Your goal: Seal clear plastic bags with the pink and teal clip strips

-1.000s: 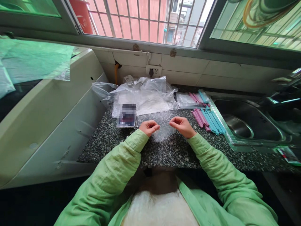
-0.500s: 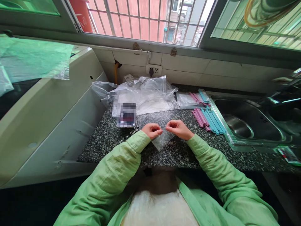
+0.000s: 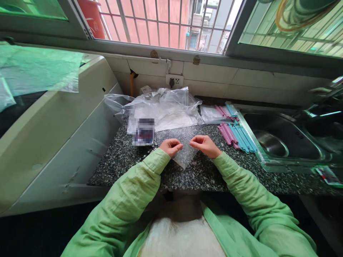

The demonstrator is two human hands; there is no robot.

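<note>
Both my hands pinch the top edge of a small clear plastic bag [image 3: 184, 159] above the speckled granite counter [image 3: 193, 171]. My left hand [image 3: 170, 146] grips the bag's left corner, and my right hand [image 3: 203, 144] grips the right side. The bag hangs down between them, tilted to a point. Both sleeves are light green.
A blurred phone [image 3: 144, 132] lies just beyond my left hand. Behind it sits a heap of clear plastic bags [image 3: 163, 109]. Pink and blue sticks [image 3: 235, 132] lie to the right beside a steel sink [image 3: 281, 139]. A white appliance [image 3: 53, 125] stands at left.
My hands moved closer together, from wide apart to nearly touching. The bag, stretched flat before, now hangs folded to a point between them.
</note>
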